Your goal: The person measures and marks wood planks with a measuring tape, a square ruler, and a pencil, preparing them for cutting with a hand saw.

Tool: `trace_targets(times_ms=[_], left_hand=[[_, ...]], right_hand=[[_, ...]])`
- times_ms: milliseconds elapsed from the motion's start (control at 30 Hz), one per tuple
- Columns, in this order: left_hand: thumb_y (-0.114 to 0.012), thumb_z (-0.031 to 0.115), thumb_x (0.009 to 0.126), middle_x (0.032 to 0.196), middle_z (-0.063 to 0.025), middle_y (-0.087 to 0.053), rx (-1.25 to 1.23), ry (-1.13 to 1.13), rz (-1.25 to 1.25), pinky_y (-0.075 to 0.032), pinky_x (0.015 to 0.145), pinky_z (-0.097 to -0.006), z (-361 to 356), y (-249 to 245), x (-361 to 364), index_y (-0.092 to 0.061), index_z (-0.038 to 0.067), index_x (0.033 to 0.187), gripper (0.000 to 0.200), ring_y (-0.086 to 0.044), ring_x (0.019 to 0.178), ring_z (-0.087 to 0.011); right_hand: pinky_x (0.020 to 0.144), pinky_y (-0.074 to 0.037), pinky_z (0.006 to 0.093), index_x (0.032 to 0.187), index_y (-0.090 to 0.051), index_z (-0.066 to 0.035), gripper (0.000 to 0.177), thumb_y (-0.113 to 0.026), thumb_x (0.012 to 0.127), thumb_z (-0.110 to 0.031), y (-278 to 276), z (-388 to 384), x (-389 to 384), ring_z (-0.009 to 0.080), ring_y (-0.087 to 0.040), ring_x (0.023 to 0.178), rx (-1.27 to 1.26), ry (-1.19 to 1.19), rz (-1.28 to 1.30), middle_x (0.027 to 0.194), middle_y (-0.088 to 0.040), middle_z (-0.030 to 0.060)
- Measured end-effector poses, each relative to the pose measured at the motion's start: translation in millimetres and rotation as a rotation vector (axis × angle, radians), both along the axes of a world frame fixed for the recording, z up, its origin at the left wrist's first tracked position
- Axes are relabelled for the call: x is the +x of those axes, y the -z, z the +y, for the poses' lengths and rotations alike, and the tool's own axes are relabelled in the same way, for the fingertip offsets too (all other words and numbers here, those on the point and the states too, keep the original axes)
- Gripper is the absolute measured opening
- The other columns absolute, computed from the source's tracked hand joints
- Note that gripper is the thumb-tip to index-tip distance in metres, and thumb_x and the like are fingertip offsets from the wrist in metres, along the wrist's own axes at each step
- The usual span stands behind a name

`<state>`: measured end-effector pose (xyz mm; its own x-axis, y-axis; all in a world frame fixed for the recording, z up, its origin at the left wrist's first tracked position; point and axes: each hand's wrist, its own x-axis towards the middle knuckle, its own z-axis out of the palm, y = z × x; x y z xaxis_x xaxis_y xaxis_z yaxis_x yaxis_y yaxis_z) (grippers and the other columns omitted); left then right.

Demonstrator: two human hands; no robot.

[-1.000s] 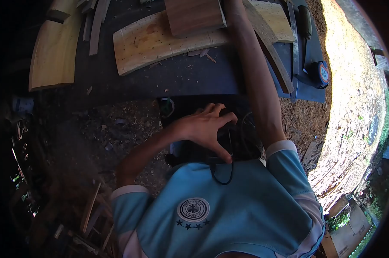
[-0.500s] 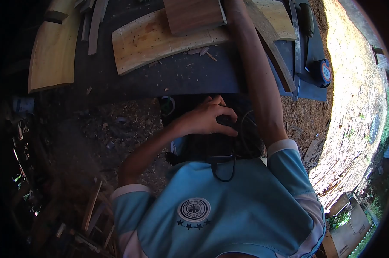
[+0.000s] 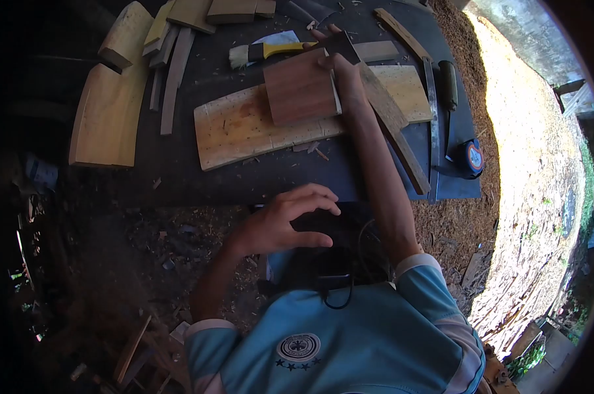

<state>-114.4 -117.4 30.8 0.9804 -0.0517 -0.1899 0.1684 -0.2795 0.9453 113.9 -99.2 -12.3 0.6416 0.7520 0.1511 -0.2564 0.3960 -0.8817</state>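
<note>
My left hand is raised over my lap just off the table's near edge, thumb and curved fingers apart, holding nothing. My right hand reaches across the table, fingers closed round a dark flat piece whose kind I cannot make out. Its thumb lies by the upper right corner of a reddish-brown wooden block. That block rests on a pale, curved board with small dark specks. To the right of the hand, a narrow wooden strip slants toward the near edge.
A paintbrush with a yellow and black handle lies beyond the block. Along the right are a metal ruler, a dark-handled tool and a tape measure. Several wooden pieces occupy the left; shavings cover the ground.
The view has tilted up, showing more of the far tabletop and my right hand. My left hand has moved left, away from my lap, and its fingers have spread wider.
</note>
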Motion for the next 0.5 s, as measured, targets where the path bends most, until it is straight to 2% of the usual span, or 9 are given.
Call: trace_targets(times_ms=[67, 167, 200, 267, 333, 367, 433, 467, 500], left_hand=[[-0.074, 0.045, 0.065, 0.126, -0.0191, -0.036, 0.186, -0.102, -0.05, -0.035, 0.097, -0.0448, 24, -34, 2, -0.047, 0.006, 0.12, 0.073, -0.037, 0.119, -0.0363], [-0.078, 0.046, 0.059, 0.131, -0.019, -0.029, 0.651, -0.416, -0.327, -0.03, 0.1, -0.0452, 49, -46, 34, -0.032, 0.011, 0.132, 0.093, -0.032, 0.122, -0.0366], [-0.077, 0.053, 0.054, 0.134, -0.0183, -0.026, 0.83, -0.42, -0.327, -0.026, 0.104, -0.0446, 58, -38, 54, -0.018, 0.007, 0.138, 0.113, -0.027, 0.126, -0.0356], [-0.069, 0.066, 0.054, 0.133, -0.0209, -0.026, 1.07, -0.394, -0.37, -0.022, 0.105, -0.0463, 65, -1, 94, -0.016, 0.005, 0.139, 0.117, -0.024, 0.127, -0.0378], [-0.057, 0.073, 0.06, 0.134, -0.0226, -0.025, 0.778, -0.378, -0.426, -0.02, 0.104, -0.0462, 71, 9, 110, -0.014, 0.003, 0.139, 0.114, -0.024, 0.126, -0.0389], [-0.058, 0.067, 0.063, 0.133, -0.0234, -0.026, 0.642, -0.419, -0.498, -0.02, 0.104, -0.0455, 73, 17, 114, -0.014, 0.002, 0.138, 0.108, -0.025, 0.126, -0.0386], [-0.059, 0.054, 0.07, 0.132, -0.025, -0.029, 0.35, -0.473, -0.634, -0.022, 0.104, -0.0441, 74, 33, 122, -0.015, 0.0, 0.137, 0.097, -0.027, 0.125, -0.0382], [-0.058, 0.047, 0.07, 0.132, -0.0239, -0.028, 0.217, -0.47, -0.658, -0.022, 0.104, -0.0429, 79, 35, 124, -0.015, 0.0, 0.138, 0.093, -0.028, 0.125, -0.0365], [-0.056, 0.04, 0.07, 0.133, -0.0229, -0.028, 0.078, -0.467, -0.671, -0.022, 0.104, -0.0417, 84, 38, 122, -0.015, 0.0, 0.138, 0.089, -0.028, 0.125, -0.0348]], right_hand=[[0.098, -0.037, 0.0344, 0.136, -0.021, -0.006, 0.079, -0.048, 0.062, -0.011, -5, -4, 0, 0.0244, -0.046, 0.114, -0.027, -0.033, -0.013, 0.131, -0.044, 0.0107], [0.099, -0.034, 0.0345, 0.137, -0.023, -0.008, 0.078, -0.053, 0.064, -0.01, -3, -6, -1, 0.0239, -0.04, 0.119, 0.048, -0.048, 0.068, 0.131, -0.041, 0.0105], [0.1, -0.033, 0.0343, 0.137, -0.021, -0.009, 0.079, -0.053, 0.065, -0.01, -5, -7, -2, 0.0241, -0.039, 0.121, 0.057, -0.05, 0.06, 0.134, -0.038, 0.0106], [0.103, -0.028, 0.0348, 0.139, -0.019, -0.01, 0.077, -0.052, 0.069, -0.016, -27, -16, -18, 0.0241, -0.032, 0.126, 0.035, 0.012, -0.005, 0.139, -0.03, 0.0109], [0.105, -0.023, 0.0352, 0.14, -0.017, -0.011, 0.075, -0.05, 0.074, -0.024, -27, -16, -8, 0.0241, -0.025, 0.13, 0.131, 0.045, 0.029, 0.141, -0.025, 0.0118], [0.107, -0.02, 0.0353, 0.14, -0.017, -0.012, 0.074, -0.049, 0.076, -0.028, -24, -16, -3, 0.0241, -0.022, 0.131, 0.176, 0.065, 0.049, 0.143, -0.022, 0.0123], [0.11, -0.01, 0.0365, 0.14, -0.015, -0.01, 0.073, -0.044, 0.081, -0.041, -35, -17, -13, 0.025, -0.013, 0.135, 0.107, 0.111, -0.155, 0.145, -0.016, 0.0143], [0.11, -0.003, 0.0365, 0.14, -0.014, -0.007, 0.076, -0.037, 0.082, -0.051, -36, -16, -14, 0.0252, -0.007, 0.136, 0.085, 0.089, -0.256, 0.146, -0.013, 0.0149], [0.108, -0.007, 0.0362, 0.139, -0.018, -0.006, 0.078, -0.04, 0.08, -0.053, -30, -15, -13, 0.0265, -0.005, 0.136, 0.138, 0.033, -0.28, 0.146, -0.011, 0.0144]])
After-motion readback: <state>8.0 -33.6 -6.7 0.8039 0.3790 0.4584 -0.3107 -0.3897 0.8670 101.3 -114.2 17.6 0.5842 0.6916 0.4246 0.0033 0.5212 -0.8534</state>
